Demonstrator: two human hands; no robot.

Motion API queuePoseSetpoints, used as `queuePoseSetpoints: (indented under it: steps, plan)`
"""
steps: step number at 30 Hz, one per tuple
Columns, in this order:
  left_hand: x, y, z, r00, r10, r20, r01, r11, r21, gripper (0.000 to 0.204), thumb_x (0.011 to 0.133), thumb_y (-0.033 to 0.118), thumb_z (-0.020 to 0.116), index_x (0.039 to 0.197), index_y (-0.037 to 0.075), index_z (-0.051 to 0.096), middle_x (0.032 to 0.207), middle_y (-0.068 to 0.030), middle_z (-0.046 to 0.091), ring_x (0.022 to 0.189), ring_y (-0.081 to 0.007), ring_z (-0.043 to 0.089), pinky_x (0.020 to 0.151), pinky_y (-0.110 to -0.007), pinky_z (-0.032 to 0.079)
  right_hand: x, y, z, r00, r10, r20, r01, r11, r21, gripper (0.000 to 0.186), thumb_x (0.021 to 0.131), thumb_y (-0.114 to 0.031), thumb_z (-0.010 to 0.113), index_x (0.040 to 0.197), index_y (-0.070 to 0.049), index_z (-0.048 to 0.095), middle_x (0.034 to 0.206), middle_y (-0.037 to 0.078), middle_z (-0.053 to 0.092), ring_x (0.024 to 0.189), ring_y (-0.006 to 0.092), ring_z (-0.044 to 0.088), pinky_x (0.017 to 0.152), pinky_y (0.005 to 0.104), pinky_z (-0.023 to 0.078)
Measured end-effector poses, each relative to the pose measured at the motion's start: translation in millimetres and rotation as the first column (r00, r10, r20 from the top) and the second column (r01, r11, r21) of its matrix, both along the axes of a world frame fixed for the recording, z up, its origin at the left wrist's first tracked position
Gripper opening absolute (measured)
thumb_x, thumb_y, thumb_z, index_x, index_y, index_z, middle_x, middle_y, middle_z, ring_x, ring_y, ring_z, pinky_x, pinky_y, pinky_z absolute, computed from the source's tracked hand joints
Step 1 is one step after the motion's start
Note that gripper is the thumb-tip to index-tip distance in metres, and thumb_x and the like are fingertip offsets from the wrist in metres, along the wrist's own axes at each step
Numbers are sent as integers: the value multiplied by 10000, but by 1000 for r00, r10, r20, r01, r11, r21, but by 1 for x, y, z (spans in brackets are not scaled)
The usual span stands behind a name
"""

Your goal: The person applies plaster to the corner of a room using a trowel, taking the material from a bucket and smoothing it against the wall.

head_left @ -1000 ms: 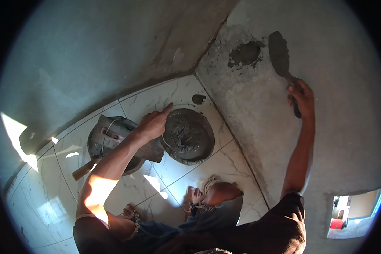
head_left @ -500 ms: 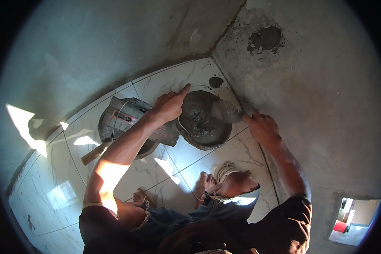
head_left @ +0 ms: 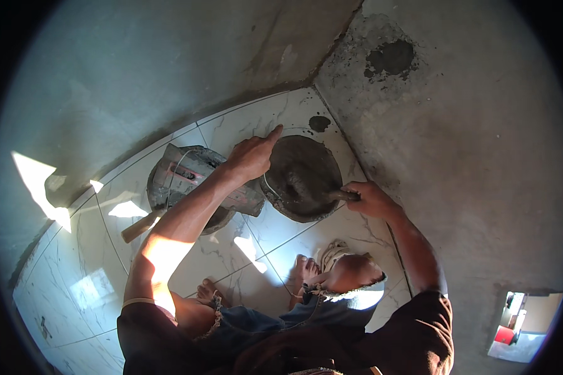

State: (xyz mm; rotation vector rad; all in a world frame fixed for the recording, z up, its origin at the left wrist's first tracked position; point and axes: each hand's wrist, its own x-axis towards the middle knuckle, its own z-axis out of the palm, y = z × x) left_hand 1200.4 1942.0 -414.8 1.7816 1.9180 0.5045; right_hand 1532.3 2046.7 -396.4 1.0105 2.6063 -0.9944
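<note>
Grip's wrapped round the trowel: right hand has it off the right wall, down in the mortar bucket, so work's there now. Left hand's beside it, hold unclear.

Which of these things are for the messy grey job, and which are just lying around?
In use, I think:
handled tool, held by the right hand
round tub, with its grey paste
dark wall patch, perhaps similar paste

Just lying about now:
flat grey tool resting across the other tub
wooden handle sticking out beside it
dark floor splat
</note>
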Motion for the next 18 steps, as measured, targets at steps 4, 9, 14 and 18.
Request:
queuePoseSetpoints:
  steps: [4,9,14,18]
  plan:
    - [-4,0,-6,1000,9,-17,-9,1000,0,696,809,-15,497,1470,82,303,992,-248,655,945,-392,641,836,-487,504,11,-19,6,993,-106,-57,108,993,52,386,728,-137,700,1101,-68,630,854,142,671,789,268,663,719,363,520]
    - [-7,1,-7,1000,1,28,-1,1000,-10,707,814,-8,496,1481,98,287,1008,-250,650,959,-391,636,836,-481,503,8,-33,41,994,-71,-87,83,986,143,391,722,-115,718,1094,-44,617,907,147,659,783,279,655,707,358,523]
    - [-3,5,0,999,-2,37,5,998,-69,702,825,1,491,1486,113,282,1017,-249,649,959,-389,638,843,-471,504,2,-44,93,972,37,-233,0,988,155,416,731,-95,726,1125,-22,613,936,152,655,785,277,651,684,369,520]
    - [-9,1,-4,999,37,-29,-41,985,-166,698,842,25,491,1493,118,260,1010,-251,654,959,-389,640,848,-471,500,-9,-36,123,937,103,-335,-118,993,-25,441,760,-97,734,1176,-21,610,917,102,680,772,193,659,672,336,516]
